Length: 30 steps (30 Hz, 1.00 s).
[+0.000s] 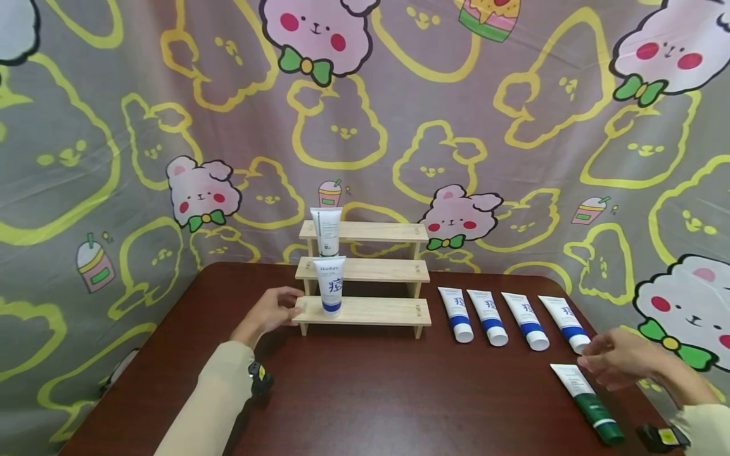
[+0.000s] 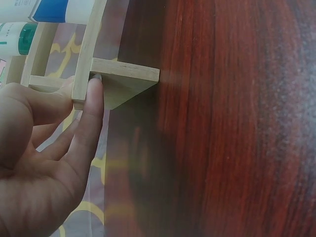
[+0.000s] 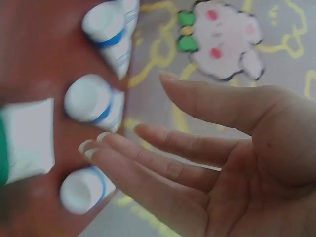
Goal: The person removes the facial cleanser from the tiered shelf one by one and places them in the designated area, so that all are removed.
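My left hand (image 1: 274, 310) pinches the left end of the lowest board of a three-tier wooden display stand (image 1: 376, 310). The left wrist view shows fingers (image 2: 91, 106) against the board's end and underside. A white and blue tube (image 1: 331, 285) stands upright on the bottom tier. Behind it, a white tube (image 1: 327, 231) stands on a higher tier, its lower end partly hidden. My right hand (image 1: 621, 358) hangs with nothing in it, close to a green and white tube (image 1: 593, 408) and the cap of the rightmost white and blue tube (image 1: 564, 320). Its fingers (image 3: 173, 170) are spread and relaxed.
Several white and blue tubes lie in a row right of the stand, among them the leftmost tube (image 1: 456, 313) and its neighbour (image 1: 487, 316). Everything is on a dark red-brown table (image 1: 365, 392). A patterned cloth (image 1: 399, 114) hangs behind the table.
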### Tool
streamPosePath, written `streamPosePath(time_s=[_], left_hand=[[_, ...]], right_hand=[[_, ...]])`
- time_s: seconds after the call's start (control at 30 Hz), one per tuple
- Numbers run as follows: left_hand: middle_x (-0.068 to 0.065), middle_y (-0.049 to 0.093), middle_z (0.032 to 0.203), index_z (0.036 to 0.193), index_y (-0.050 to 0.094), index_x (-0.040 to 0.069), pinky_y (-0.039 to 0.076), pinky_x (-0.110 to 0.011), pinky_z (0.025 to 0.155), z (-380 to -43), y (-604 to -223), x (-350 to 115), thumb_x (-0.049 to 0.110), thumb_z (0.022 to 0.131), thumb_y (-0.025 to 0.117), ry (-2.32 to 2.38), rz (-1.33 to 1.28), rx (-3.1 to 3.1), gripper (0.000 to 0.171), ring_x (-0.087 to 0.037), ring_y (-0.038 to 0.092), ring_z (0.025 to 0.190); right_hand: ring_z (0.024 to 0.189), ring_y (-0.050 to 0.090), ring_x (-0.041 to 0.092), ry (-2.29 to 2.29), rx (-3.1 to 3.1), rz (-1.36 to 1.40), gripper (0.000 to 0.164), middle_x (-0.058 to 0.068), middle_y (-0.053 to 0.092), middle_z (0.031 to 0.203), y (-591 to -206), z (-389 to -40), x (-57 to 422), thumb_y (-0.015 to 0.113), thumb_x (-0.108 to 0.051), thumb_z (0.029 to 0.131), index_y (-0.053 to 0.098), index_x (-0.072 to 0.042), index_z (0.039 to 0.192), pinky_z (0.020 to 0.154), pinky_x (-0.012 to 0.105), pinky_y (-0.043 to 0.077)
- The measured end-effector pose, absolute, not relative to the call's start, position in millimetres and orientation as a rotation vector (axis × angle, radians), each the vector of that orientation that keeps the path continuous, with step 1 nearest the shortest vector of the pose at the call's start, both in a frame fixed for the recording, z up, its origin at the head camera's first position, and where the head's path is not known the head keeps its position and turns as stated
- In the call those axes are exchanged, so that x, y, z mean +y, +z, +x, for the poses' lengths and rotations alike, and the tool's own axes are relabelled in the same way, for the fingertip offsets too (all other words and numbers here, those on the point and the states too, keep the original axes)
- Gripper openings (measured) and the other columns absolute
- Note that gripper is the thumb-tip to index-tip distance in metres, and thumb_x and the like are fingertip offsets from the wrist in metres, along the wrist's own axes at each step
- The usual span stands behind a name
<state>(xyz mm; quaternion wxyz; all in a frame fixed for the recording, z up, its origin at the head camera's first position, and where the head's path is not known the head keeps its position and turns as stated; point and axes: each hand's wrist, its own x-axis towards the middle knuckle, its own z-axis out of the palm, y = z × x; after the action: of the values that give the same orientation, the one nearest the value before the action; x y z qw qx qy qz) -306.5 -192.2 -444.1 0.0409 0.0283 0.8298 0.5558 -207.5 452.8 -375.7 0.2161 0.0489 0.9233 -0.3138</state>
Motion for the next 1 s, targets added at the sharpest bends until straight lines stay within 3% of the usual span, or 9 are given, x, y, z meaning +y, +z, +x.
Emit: streamPosePath(time_s=[0.3,0.5,0.8,1.0], left_hand=[[-0.027,0.059,0.112,0.126,0.059,-0.009,0.063,-0.039,0.069,-307,-446,-191,-0.012,0.089,0.066,1.751,0.111,2.509,0.038,-0.027,0.064,0.081],[-0.025,0.061,0.109,0.125,0.06,-0.009,0.063,-0.039,0.067,-307,-447,-192,-0.013,0.088,0.067,1.747,0.118,2.524,0.038,-0.026,0.064,0.079],[-0.026,0.06,0.109,0.126,0.059,-0.01,0.063,-0.037,0.067,-304,-446,-191,-0.012,0.089,0.067,1.741,0.126,2.516,0.038,-0.025,0.065,0.077],[-0.028,0.06,0.109,0.125,0.058,-0.012,0.063,-0.039,0.066,-305,-448,-192,-0.014,0.088,0.066,1.775,0.181,2.509,0.038,-0.025,0.065,0.076]], right_hand=[[0.083,0.068,0.03,-1.048,2.578,-0.185,0.047,0.012,0.068,0.093,-330,-239,387,0.075,-0.022,0.092,0.059,0.013,0.119,0.069,0.045,0.063],[0.087,0.068,0.033,-1.045,2.63,-0.293,0.042,0.014,0.069,0.1,-328,-265,328,0.078,-0.019,0.089,0.064,0.007,0.117,0.071,0.044,0.063],[0.097,0.068,0.029,-1.262,2.601,-0.486,0.044,0.018,0.066,0.117,-330,-308,259,0.075,-0.022,0.092,0.063,0.005,0.126,0.079,0.04,0.062],[0.104,0.065,0.039,-1.431,2.557,-0.653,0.038,0.022,0.067,0.117,-324,-331,211,0.073,-0.013,0.093,0.063,0.007,0.124,0.084,0.044,0.06]])
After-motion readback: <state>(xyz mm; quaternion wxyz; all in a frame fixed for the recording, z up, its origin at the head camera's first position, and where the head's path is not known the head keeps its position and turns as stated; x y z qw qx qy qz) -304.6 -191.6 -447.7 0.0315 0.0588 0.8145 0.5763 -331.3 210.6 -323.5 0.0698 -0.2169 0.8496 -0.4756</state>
